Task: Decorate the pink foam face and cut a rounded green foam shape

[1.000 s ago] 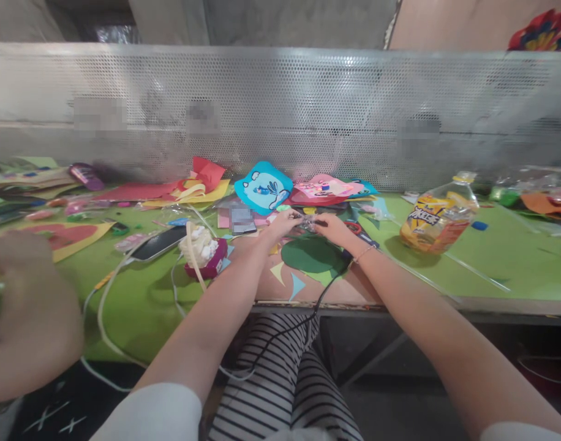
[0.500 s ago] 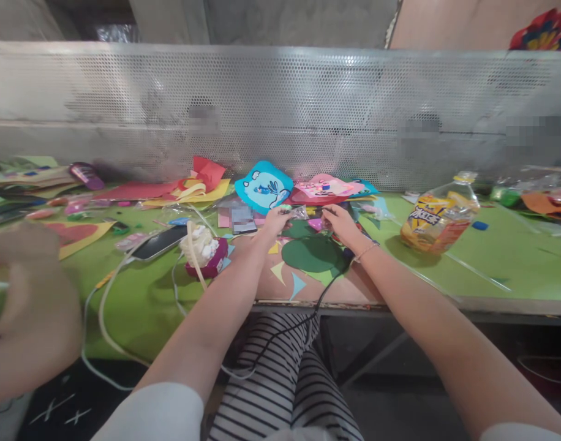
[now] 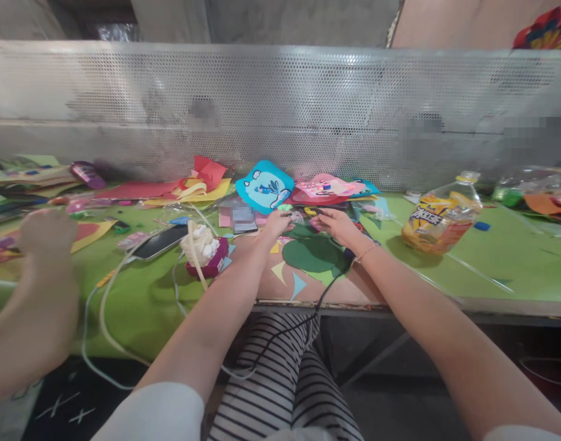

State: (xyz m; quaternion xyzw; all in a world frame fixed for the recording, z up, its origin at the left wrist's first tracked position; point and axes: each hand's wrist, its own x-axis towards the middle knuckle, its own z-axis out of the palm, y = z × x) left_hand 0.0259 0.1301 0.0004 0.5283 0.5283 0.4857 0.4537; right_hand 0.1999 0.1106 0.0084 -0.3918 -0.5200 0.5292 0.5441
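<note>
My left hand (image 3: pixel 277 224) is closed in a pinch over the middle of the table, on a small clear plastic packet (image 3: pixel 297 217). A bit of pale green material (image 3: pixel 284 208) shows at its fingertips. Facing it, my right hand (image 3: pixel 339 225) has its fingers pressed together; what they hold is too small to make out. A small yellow piece (image 3: pixel 310 211) lies by the right fingertips. Below both hands are dark green paper rounds (image 3: pixel 312 255) and paper scraps (image 3: pixel 299 285). Behind them rest a blue paper shape with drawings (image 3: pixel 264 187) and a pink one (image 3: pixel 329 186).
On the left are a phone (image 3: pixel 160 242), cables (image 3: pixel 103 318) and a maroon-based box with cream-coloured stuff (image 3: pixel 212 260). A co-worker's arm (image 3: pixel 48 294) reaches in there. To the right stands a cut plastic bottle (image 3: pixel 441 220) holding a yellow wrapper. A perforated metal panel (image 3: pixel 280 110) closes off the back.
My right hand has shifted slightly left, closer to my left hand, and turned a little. The plastic between them shows less. The co-worker's hand at far left has moved a little right and up.
</note>
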